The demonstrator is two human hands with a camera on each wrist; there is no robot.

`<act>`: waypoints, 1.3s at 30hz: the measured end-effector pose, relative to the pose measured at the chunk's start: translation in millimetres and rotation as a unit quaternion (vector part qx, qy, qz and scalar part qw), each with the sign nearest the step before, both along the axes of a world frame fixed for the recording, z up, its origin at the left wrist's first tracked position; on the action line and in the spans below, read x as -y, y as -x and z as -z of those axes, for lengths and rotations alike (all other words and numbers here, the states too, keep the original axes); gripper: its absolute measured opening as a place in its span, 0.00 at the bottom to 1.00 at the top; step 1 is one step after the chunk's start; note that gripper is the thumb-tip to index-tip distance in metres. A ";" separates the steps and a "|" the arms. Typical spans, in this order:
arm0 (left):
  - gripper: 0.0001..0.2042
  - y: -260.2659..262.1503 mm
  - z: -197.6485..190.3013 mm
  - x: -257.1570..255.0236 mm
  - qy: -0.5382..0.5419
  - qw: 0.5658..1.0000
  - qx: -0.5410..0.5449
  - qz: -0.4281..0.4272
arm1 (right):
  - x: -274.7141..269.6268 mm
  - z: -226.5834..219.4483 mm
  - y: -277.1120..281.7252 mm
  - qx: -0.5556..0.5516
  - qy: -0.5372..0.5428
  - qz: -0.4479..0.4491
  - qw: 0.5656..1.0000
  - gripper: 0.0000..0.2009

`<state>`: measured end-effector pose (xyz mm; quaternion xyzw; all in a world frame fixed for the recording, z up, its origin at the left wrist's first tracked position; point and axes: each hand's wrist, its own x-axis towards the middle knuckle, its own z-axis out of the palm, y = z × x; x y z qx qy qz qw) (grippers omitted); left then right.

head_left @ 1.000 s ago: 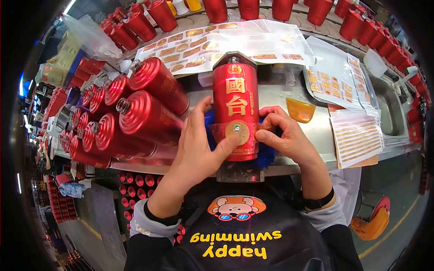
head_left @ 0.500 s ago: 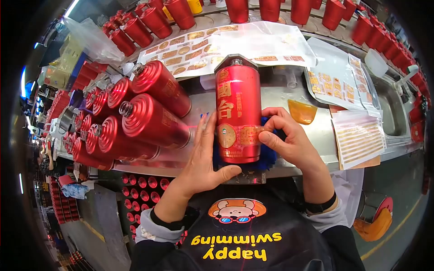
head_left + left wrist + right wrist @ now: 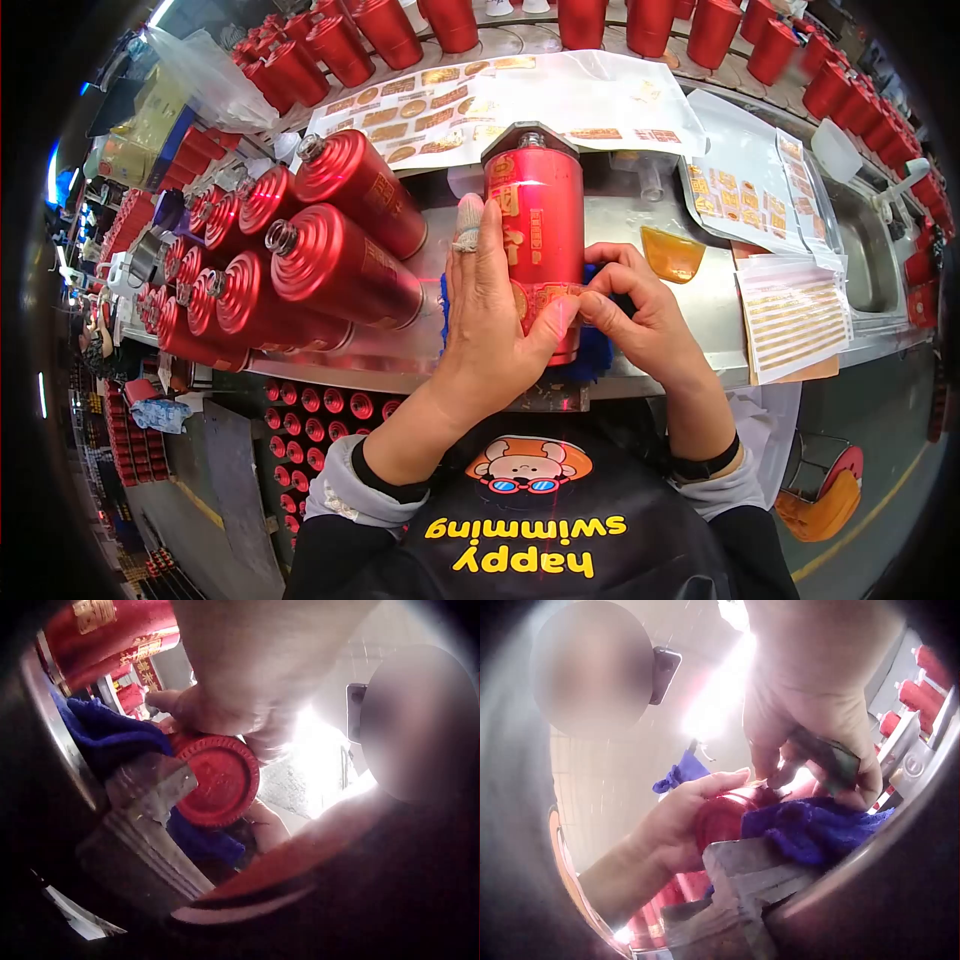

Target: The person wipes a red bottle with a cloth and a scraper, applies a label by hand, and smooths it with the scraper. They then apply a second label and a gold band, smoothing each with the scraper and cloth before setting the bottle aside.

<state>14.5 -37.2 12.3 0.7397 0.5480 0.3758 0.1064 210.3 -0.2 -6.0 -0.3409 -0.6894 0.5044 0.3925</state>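
Observation:
A red bottle (image 3: 555,220) with gold lettering lies on a blue cloth (image 3: 598,352), its neck against a dark angular holder (image 3: 530,132). My left hand (image 3: 480,325) rests along its left side with straight fingers, one wrapped in a pale covering, and the thumb across the front. Between thumb and forefinger, my right hand (image 3: 645,315) pinches the end of a gold-patterned label strip (image 3: 552,292) at the bottle's right side. In the right wrist view, a dark green piece (image 3: 836,761) shows within the right hand. The left wrist view shows the bottle's round base (image 3: 219,780) beside a metal support (image 3: 150,817).
Several red bottles (image 3: 345,265) lean in a group on the left. Label sheets (image 3: 430,115) lie behind the holder, with a striped sheet (image 3: 795,320) at right. An amber piece (image 3: 672,254) lies near the right hand. A sink (image 3: 865,250) is at far right.
The bottle has turned, its large lettering shifting left. My left hand moved off its front, then came back against its left side, thumb over the strip. My right hand stays beside the bottle.

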 end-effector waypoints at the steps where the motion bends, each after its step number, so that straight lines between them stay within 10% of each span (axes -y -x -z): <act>1: 0.47 0.0 0.2 -0.1 -0.002 1.000 0.000 -0.001 | 0.0 0.0 0.4 -0.001 -0.001 0.002 1.000 0.09; 39: 0.41 1.6 2.1 -1.3 -0.006 0.998 0.050 0.024 | 1.6 -5.2 -0.6 -0.016 -0.022 0.029 0.999 0.10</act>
